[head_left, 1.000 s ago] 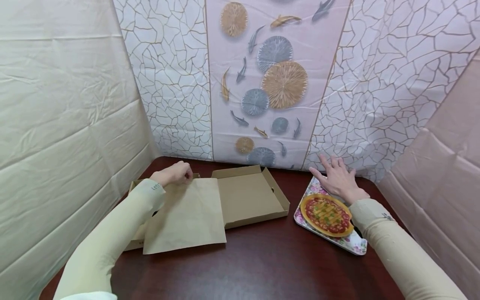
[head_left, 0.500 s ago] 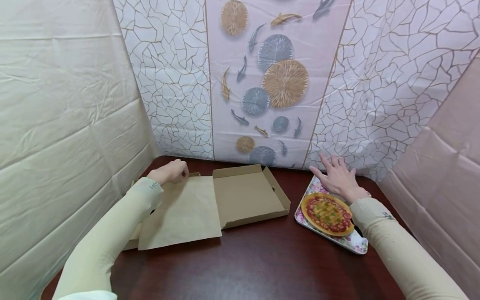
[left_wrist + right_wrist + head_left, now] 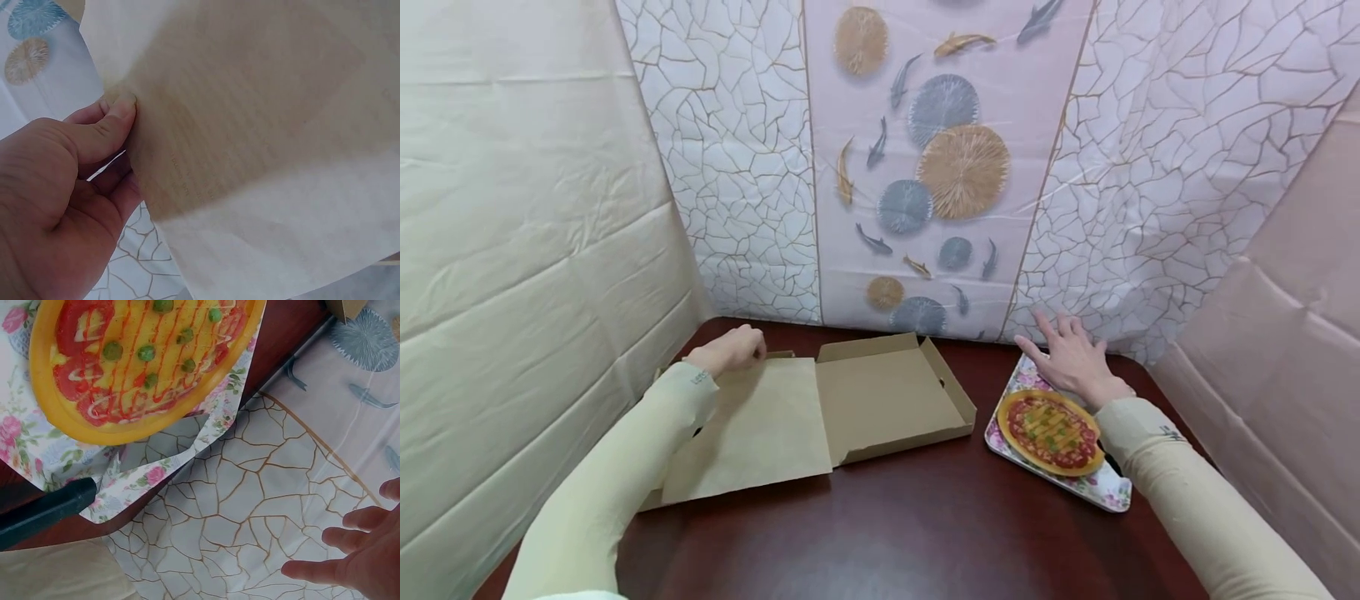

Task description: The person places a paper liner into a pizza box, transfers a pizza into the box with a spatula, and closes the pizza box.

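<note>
My left hand (image 3: 733, 348) pinches the edge of a sheet of brown paper (image 3: 767, 417) between thumb and fingers, as the left wrist view (image 3: 250, 144) also shows. The paper overlaps the left half of an open cardboard pizza box, hiding most of it. The box's other half (image 3: 891, 396) lies flat beside it with raised walls. Over at the right, my right hand (image 3: 1073, 360) is spread with fingers apart above the far end of a floral tray (image 3: 1021, 379). It holds nothing. A pizza (image 3: 1051, 432) with an orange-yellow rim sits on that tray.
A dark handle (image 3: 50, 512) with a metal end lies at the tray, mostly hidden by the right sleeve in the head view. The dark red table (image 3: 910, 533) meets a patterned cloth backdrop (image 3: 910, 208) behind, with cloth walls on both sides.
My left hand has drawn the paper leftward, uncovering a little more of the box's right half. The right hand has stayed spread over the tray.
</note>
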